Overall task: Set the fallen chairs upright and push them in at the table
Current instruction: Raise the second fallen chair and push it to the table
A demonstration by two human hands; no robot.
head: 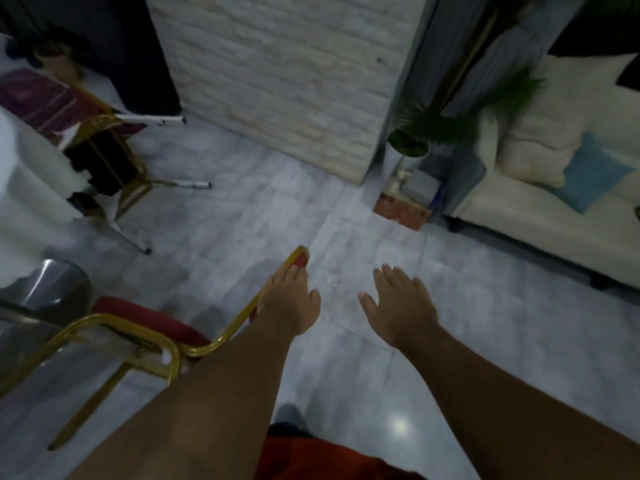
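A chair with a gold frame and red padding [145, 318] lies tipped over on the pale tiled floor at the lower left. My left hand [287, 301] rests on its backrest, fingers curled over the gold rim and red pad. My right hand [398, 306] hovers open above bare floor just right of the backrest, touching nothing. A second gold-framed chair [114, 161] lies on its side at the upper left, its dark underside showing and its legs pointing right. It lies against the table with the white cloth [27, 188] at the left edge.
A shiny metal object [45, 289] stands under the table by the near chair. A white brick pillar [284, 81] rises ahead. A potted plant [412, 140] and a cream sofa [540, 199] with a blue cushion fill the right side. Open floor lies between.
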